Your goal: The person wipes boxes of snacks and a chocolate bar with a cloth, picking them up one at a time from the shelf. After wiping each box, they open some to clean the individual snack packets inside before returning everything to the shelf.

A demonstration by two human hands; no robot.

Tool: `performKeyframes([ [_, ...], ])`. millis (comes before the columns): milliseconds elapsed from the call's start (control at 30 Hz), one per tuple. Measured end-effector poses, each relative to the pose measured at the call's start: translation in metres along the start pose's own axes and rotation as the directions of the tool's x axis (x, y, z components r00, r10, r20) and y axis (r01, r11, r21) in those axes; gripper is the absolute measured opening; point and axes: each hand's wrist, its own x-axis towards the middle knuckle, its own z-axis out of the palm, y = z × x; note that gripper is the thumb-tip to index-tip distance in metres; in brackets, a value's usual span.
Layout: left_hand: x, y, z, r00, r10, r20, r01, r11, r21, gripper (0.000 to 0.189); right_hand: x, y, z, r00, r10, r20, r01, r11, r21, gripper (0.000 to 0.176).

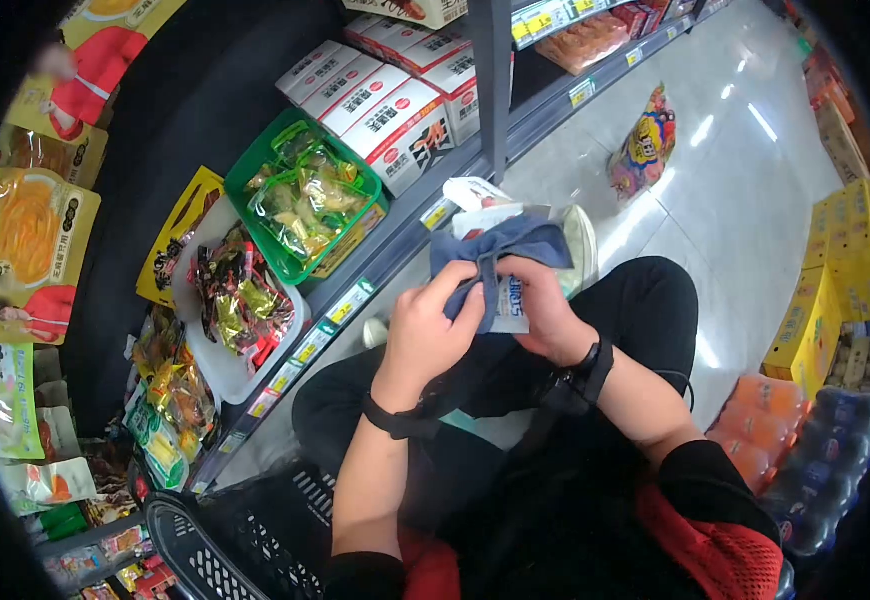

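Head view, glossy shop floor (745, 200), shelf (545, 115), left hand (425, 335) and right hand (547, 312) fingers gripping blue cloth (500, 245)

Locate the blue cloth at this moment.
Head view, centre frame: the blue cloth is gripped by the left hand and draped over the white packet held in the right hand, just right of the green basket on the shelf.

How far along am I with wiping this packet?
Done: white boxes and a green tray of snacks already sit on the shelf. In hand: the left hand presses a blue cloth on a white packet held by the right hand. Left: the packet is not yet shelved.
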Motion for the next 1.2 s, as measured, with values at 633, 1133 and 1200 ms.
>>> performKeyframes([
  [633, -0.005, -0.014, 0.034, 0.847, -0.064, -0.528, -0.022, 0.988, -0.155, 0.052, -0.007, -0.007, 0.002, 0.904, -0.086, 0.419, 0.3, 0.826, -0.478, 0.043],
  [1133, -0.023, -0.031, 0.024, 0.925, -0.282, 0.253, 0.23, -0.111, -0.967, 0.055, -0.006, 0.004, 0.01, 0.78, -0.447, 0.437, 0.513, 0.058, -0.856, 0.041],
  [1200, -0.017, -0.021, 0.017, 0.945, -0.178, 0.275, 0.223, -0.264, -0.938, 0.058, -0.01, 0.009, 0.018, 0.668, -0.581, 0.465, 0.45, -0.182, -0.874, 0.038],
])
